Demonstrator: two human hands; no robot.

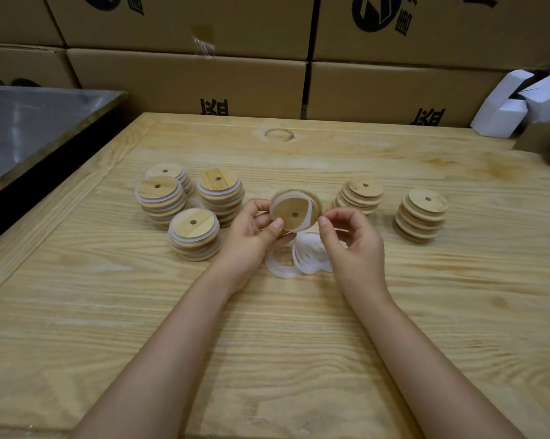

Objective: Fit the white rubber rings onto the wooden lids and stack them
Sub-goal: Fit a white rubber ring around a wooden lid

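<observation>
Item: wooden lid [294, 213], round, with no long axis, its face tilted toward the holder. The left hand [251, 236] gripped its near-left rim. The right hand [356, 245], at its right rim, apparently pinched the half-seated white ring [276, 202], though this was blurred. Loose rings [302, 258] lay directly beneath. Ringed stacks [193, 231] stood left, bare stacks [424, 217] right. Cartons [188, 80]: dark logo, cropped characters, unreadable.

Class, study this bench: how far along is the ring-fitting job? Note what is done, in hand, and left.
Done: the four left stacks show white rings between lids. In hand: the left hand holds a wooden lid while the right hand works a white rubber ring onto it. Left: two ringless stacks at right and the pile of loose rings on the table.
</observation>
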